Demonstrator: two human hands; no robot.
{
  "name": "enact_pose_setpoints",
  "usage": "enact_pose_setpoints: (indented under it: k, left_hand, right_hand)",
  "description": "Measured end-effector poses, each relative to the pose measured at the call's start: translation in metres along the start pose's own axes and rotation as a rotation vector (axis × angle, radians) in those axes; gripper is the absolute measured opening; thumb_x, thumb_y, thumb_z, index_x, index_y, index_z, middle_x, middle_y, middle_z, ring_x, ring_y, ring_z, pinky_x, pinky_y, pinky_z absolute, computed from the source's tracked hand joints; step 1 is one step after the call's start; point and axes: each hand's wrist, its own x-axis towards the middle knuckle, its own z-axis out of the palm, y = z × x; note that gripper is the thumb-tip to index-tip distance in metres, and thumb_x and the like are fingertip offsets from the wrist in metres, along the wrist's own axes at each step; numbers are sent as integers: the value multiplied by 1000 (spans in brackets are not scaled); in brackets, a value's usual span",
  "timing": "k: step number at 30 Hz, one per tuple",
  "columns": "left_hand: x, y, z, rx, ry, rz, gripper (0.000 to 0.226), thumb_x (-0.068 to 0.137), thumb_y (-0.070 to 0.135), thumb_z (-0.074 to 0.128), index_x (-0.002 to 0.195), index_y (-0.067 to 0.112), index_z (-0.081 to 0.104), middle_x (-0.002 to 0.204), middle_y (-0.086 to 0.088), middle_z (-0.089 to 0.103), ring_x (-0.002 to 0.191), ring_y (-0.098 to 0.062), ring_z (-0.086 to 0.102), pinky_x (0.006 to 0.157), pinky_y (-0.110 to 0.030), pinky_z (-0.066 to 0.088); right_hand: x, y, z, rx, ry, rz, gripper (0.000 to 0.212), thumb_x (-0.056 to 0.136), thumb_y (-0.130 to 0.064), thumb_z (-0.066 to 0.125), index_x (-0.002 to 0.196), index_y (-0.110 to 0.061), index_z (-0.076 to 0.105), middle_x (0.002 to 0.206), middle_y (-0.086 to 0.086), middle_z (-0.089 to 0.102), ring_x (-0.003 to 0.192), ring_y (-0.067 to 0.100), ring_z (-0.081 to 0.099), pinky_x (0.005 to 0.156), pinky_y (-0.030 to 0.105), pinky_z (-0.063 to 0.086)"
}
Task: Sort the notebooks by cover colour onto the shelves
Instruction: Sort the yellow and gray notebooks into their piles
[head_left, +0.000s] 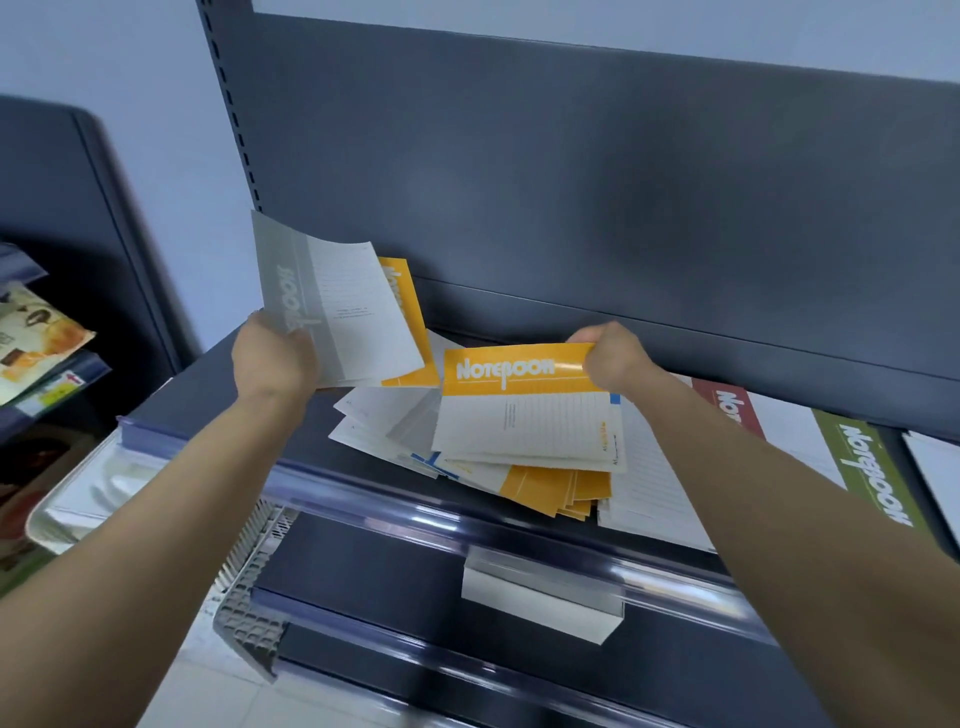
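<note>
Near the left end of the shelf (218, 395), the left hand (272, 358) grips a grey notebook (332, 306) by its lower corner, with an orange notebook (410, 312) fanned behind it. Both are lifted clear, probably to keep them apart from the heap. At mid-shelf a loose pile (467, 457) of mixed covers lies askew toward the front edge. The right hand (613, 358) pinches the top edge of a second orange notebook (519, 405), raising it off the pile, likely to join its match. Toward the right end, a red notebook (732, 410) and a green notebook (872, 473) lie flat, seemingly sorted.
</note>
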Motion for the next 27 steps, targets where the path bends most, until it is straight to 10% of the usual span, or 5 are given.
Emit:
enact_pose_setpoints:
  k: [6,27]
  left_hand:
    - [8,-2,-8,50,25,23,11,92,9,39,90,2,48,64,-1,39,52,-15,33,44,-25,24]
    - [29,-33,-52,-4,137,1,24,84,14,46,99,1,59,98,-24,63,92,-41,60,75,-44,50]
  right_hand:
    - [13,-20,7,-286,72,-122,53,80,10,37,95,-33,65,92,0,54,109,27,43,90,37,27]
    - [47,-116,68,-201,-17,-444,57,86,8,32,109,-29,69,83,2,53,110,29,41,90,36,46]
